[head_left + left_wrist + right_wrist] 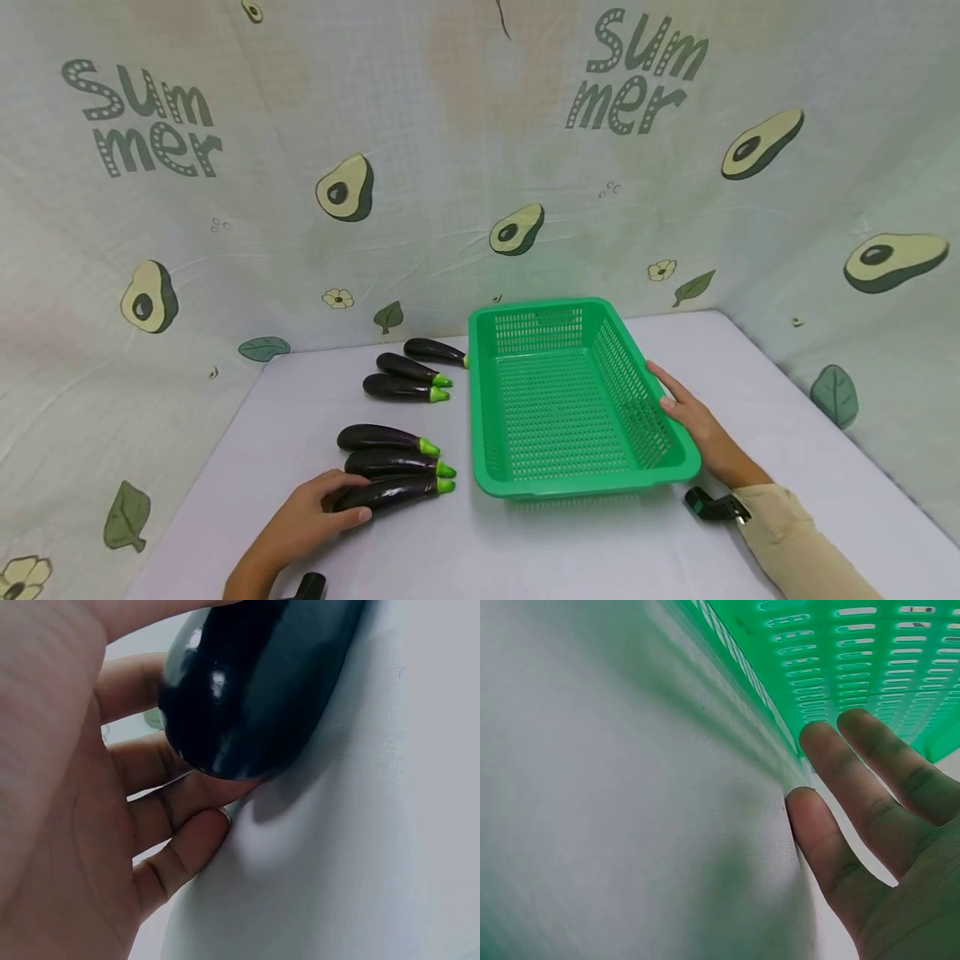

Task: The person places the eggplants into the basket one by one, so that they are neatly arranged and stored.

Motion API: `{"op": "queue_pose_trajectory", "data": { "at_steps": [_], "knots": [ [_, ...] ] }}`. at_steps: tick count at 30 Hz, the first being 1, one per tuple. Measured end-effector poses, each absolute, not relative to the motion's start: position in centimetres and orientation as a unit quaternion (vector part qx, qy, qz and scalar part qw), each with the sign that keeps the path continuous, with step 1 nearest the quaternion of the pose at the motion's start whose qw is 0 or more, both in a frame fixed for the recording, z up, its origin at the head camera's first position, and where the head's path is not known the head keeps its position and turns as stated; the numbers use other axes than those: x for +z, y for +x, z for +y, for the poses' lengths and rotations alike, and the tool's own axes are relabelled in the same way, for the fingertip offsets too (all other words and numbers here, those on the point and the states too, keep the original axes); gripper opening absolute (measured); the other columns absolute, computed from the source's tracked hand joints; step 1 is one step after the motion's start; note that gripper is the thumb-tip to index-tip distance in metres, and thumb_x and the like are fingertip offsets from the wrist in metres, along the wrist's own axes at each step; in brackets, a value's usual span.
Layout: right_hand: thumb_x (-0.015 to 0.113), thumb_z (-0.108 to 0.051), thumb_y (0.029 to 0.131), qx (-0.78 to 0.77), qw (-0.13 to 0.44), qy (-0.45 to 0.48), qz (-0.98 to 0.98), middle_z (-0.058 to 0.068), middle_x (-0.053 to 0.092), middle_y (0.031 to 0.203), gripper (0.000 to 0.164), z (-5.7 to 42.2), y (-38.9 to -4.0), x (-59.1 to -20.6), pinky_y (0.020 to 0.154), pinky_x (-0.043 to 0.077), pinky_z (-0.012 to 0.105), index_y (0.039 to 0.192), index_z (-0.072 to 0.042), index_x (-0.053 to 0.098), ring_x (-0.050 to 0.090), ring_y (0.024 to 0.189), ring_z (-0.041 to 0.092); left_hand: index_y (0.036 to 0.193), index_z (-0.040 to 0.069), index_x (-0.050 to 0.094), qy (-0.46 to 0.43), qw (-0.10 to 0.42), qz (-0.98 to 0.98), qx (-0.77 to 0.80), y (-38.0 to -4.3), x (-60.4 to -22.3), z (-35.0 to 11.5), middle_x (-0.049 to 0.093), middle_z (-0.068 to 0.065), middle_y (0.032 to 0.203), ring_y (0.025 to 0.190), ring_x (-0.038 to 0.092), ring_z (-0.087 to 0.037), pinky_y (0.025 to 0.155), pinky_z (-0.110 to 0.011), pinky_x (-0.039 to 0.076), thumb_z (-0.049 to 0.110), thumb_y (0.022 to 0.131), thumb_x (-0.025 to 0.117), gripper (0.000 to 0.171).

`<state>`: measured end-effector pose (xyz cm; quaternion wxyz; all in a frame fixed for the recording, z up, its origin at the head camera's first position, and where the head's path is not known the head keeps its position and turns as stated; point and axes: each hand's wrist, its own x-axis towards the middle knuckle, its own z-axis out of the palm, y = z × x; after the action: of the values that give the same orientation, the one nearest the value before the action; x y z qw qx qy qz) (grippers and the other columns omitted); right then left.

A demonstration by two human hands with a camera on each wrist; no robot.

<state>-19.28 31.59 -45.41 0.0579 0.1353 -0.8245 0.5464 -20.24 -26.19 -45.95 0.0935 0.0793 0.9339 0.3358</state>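
Three glossy dark eggplants lie side by side at the front left in the head view. My left hand [311,514] has its thumb and fingers around the rounded end of the nearest eggplant [393,494]. Up close in the left wrist view, that eggplant [240,697] sits between the thumb and the curled fingers, low over the white cloth. A green plastic basket [486,400] stands right of the eggplants, its inside bare. Along the basket's right side rests my right hand [701,429], thumb at the rim, with fairly straight fingers [847,776] against the slotted wall in the right wrist view.
Just behind the gripped one lie a middle eggplant [393,462] and another eggplant [382,437]. Three more, among them a far eggplant [433,351], lie left of the basket's back part. A printed cloth backdrop [435,275] rises behind the white table [570,550].
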Motion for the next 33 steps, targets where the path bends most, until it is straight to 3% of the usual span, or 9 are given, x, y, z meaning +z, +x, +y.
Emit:
{"op": "queue_pose_trajectory", "data": {
  "at_steps": [2,6,16,26,33],
  "knots": [
    [0.032,-0.025,0.11,0.548,0.063,0.142,-0.822,0.011,0.01,0.166,0.055,31.6,-19.4,-45.5,0.106,0.021,0.024,0.162,-0.027,0.017,0.016,0.144,0.006,0.114,0.027,0.072,0.069,0.097,0.933,0.34,-20.2,-45.9,-26.1,0.063,-0.006,0.128,0.119,0.056,-0.027,0.1,-0.056,0.044,0.052,0.077,0.083,0.045],
    [0.032,-0.024,0.11,0.553,0.069,0.151,-0.816,0.011,0.009,0.167,0.055,31.6,-19.5,-45.6,0.1,0.02,0.013,0.163,-0.025,0.016,0.015,0.143,0.0,0.116,0.026,0.071,0.07,0.093,0.931,0.345,-20.5,-45.5,-25.8,0.062,-0.008,0.131,0.117,0.056,-0.026,0.099,-0.057,0.044,0.051,0.078,0.082,0.047],
    [0.032,-0.024,0.11,0.556,0.062,0.152,-0.815,0.014,0.008,0.166,0.055,31.8,-19.6,-45.5,0.096,0.023,0.01,0.163,-0.024,0.015,0.018,0.139,-0.004,0.121,0.017,0.068,0.11,0.07,0.909,0.395,-21.1,-45.4,-24.3,0.064,-0.006,0.125,0.114,0.057,-0.023,0.098,-0.049,0.045,0.041,0.088,0.077,0.042],
    [0.033,-0.026,0.11,0.546,0.061,0.144,-0.823,0.012,0.011,0.166,0.055,31.8,-19.4,-45.5,0.096,0.023,0.012,0.162,-0.028,0.017,0.019,0.137,-0.004,0.13,0.013,0.063,0.147,0.039,0.842,0.518,-21.1,-46.7,-22.8,0.064,-0.011,0.125,0.11,0.06,-0.022,0.088,-0.025,0.049,0.024,0.094,0.072,0.039],
    [0.033,-0.025,0.11,0.546,0.062,0.15,-0.822,0.011,0.011,0.166,0.055,31.9,-19.4,-45.5,0.094,0.024,0.011,0.162,-0.028,0.017,0.02,0.138,-0.003,0.136,0.008,0.059,0.148,0.045,0.825,0.543,-21.1,-46.7,-21.9,0.058,-0.018,0.133,0.105,0.065,-0.023,0.086,-0.025,0.051,0.022,0.097,0.068,0.042]
  ]
}}
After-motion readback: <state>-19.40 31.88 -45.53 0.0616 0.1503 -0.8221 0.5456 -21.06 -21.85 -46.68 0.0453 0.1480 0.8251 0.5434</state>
